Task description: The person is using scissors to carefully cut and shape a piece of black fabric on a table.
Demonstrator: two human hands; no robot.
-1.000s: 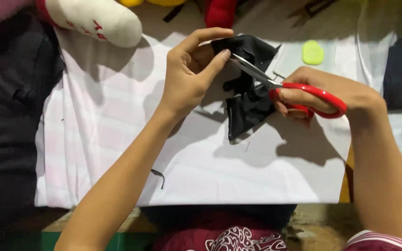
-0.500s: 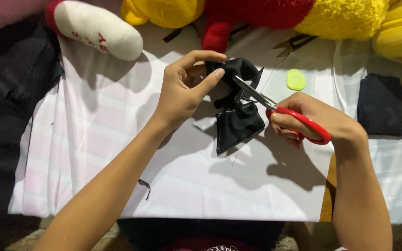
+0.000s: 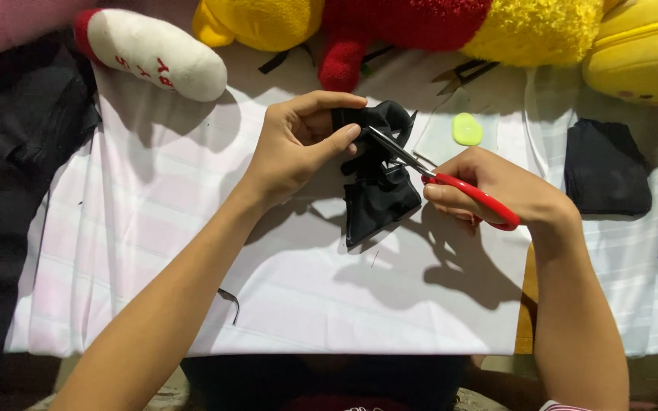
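We saw one piece of black fabric [image 3: 378, 183], crumpled and folded on itself, dull and dark, with its lower part hanging down onto a white sheet [image 3: 268, 289] that covered the table. The left hand [image 3: 298, 144] pinched the upper edge of the fabric between thumb and curled fingers, holding it up off the sheet. The right hand [image 3: 496, 190] was closed around the red handles of one pair of scissors [image 3: 436, 173], whose metal blades pointed into the fabric just beside the left thumb; we could not tell how far the blades were parted. A single small pale green oval piece [image 3: 467, 129] lay on the sheet above and to the right of the fabric, near the scissors but apart from them. Further right of the fabric lay another flat black cloth piece [image 3: 607, 171], well apart from it. Above the fabric, along the far edge of the sheet, sat plush toys [image 3: 405, 23] in yellow and red, and up to the left of it one white plush limb with a red end [image 3: 154, 57] carried small red marks.
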